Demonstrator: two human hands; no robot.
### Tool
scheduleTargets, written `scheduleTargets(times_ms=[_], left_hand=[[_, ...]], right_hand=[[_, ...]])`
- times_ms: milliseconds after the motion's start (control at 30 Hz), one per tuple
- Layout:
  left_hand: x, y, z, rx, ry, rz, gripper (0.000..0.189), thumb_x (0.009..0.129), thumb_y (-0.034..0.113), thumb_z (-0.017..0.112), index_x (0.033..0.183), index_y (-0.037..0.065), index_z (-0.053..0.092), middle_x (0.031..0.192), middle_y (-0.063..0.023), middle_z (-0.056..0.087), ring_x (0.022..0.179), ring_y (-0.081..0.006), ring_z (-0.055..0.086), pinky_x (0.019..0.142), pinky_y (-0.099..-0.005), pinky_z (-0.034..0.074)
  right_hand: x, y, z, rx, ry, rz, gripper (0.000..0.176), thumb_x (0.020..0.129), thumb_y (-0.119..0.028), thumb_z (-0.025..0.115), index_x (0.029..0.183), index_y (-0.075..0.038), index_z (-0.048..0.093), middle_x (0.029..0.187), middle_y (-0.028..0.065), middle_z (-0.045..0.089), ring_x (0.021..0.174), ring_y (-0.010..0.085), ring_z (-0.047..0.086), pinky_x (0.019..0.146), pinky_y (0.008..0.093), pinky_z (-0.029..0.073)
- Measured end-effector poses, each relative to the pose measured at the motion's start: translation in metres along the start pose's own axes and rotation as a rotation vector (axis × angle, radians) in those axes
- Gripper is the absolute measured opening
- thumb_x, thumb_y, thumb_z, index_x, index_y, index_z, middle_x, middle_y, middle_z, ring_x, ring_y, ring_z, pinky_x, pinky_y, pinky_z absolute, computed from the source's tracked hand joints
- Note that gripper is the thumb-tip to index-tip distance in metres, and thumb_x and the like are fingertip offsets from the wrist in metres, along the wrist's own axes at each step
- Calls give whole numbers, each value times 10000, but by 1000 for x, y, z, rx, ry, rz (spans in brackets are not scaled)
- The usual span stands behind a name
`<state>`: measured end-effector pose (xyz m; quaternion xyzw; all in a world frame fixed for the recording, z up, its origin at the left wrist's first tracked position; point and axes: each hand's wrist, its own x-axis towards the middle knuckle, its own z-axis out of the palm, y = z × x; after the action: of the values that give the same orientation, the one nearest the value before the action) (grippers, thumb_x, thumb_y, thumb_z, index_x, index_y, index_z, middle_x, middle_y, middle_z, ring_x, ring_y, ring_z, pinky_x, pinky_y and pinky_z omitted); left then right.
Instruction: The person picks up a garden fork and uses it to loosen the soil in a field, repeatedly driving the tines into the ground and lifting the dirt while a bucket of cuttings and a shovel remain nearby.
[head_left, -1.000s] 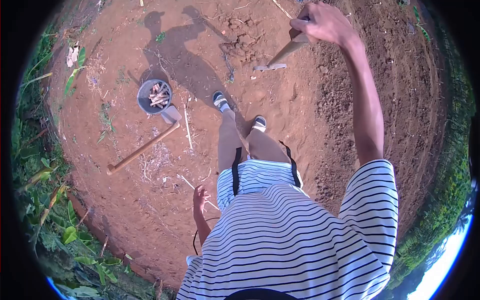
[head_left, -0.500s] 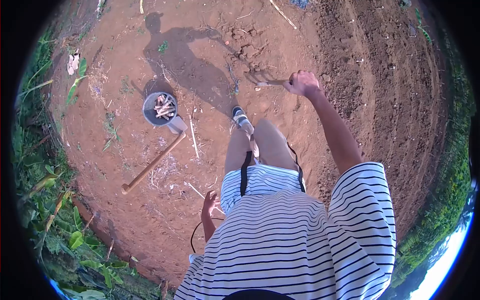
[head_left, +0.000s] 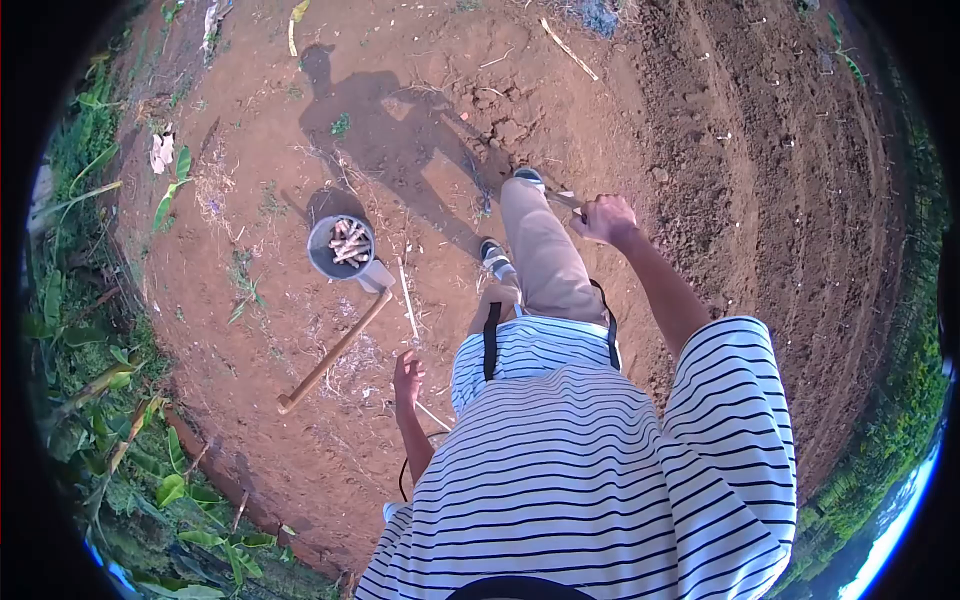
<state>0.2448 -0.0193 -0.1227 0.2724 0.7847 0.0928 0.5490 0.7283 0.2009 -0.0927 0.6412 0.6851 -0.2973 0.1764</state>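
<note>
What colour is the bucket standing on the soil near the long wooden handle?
The bucket is grey; the head view shows it best.

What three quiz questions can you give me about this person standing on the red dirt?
1. True or false: the left hand holds a stick.
2. What lies in the grey bucket? A stones, B short cut sticks, C water.
3. Which hand grips the tool handle?
Key: 1 false, it is open and empty. 2 B. 3 the right hand.
</note>
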Motion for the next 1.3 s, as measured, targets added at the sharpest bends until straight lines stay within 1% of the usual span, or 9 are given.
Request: scheduleTargets(times_ms=[333,433,633,700,900,967,1133,1233,1300], left_hand=[[27,48,59,56,-159,-229,373,865,240,475,1216,169,374,974,-98,553,728,-184,588,568,-310,470],[76,64,84,-33,-108,-101,381,858,237,489,1217,169,378,944,-98,560,732,-173,581,577,-297,465],[78,99,78,-28,-235,96,363,864,249,482,1209,165,404,955,-93,550,716,-150,569,597,-284,454],[60,110,61,-301,-245,63,358,865,231,476,1207,150,407,953,-96,557,755,-158,572,623,-280,453],[47,34,-3,208,-135,270,339,857,201,470,1185,125,430,921,-130,593,822,-219,597,694,-333,464],[51,-17,-25,313,-123,205,340,854,203,478,1181,123,429,902,-144,603,827,-229,595,694,-335,466],[33,-92,-60,336,-154,86,336,854,206,483,1179,136,429,942,-160,591,797,-211,594,665,-325,473],[15,-127,-71,217,-146,-10,329,858,211,482,1176,146,432,922,-125,583,759,-180,587,601,-298,469],[6,-134,-63,96,-130,-71,323,860,212,483,1173,149,435,907,-100,576,732,-162,582,557,-278,462]], right_hand=[[10,26,-7,52,-80,-84,366,745,-400,416,803,-90,603,742,182,609,712,332,602,670,426,463],[21,37,2,164,155,-166,343,746,-387,433,818,-98,604,715,166,606,645,324,600,636,430,469],[24,20,-11,37,-107,-19,369,760,-413,420,843,-113,618,744,186,608,727,325,599,713,414,450],[26,19,-3,41,-101,-14,410,755,-431,430,849,-76,611,761,199,608,751,325,598,718,409,450],[-10,-10,65,-1,235,135,415,741,-440,468,789,-58,624,759,186,605,709,302,593,696,388,448],[-52,-29,116,-41,567,107,380,709,-448,523,666,-83,619,746,198,607,729,305,594,630,386,460],[-139,-43,249,173,68,145,333,730,-384,506,658,-77,613,547,147,578,535,309,596,591,416,490],[-181,-45,380,78,-142,158,263,762,-303,460,830,-97,607,769,158,614,827,331,587,766,471,428],[-174,-61,399,-11,-309,241,270,763,-287,452,914,-107,585,869,170,598,947,351,533,820,498,381]])
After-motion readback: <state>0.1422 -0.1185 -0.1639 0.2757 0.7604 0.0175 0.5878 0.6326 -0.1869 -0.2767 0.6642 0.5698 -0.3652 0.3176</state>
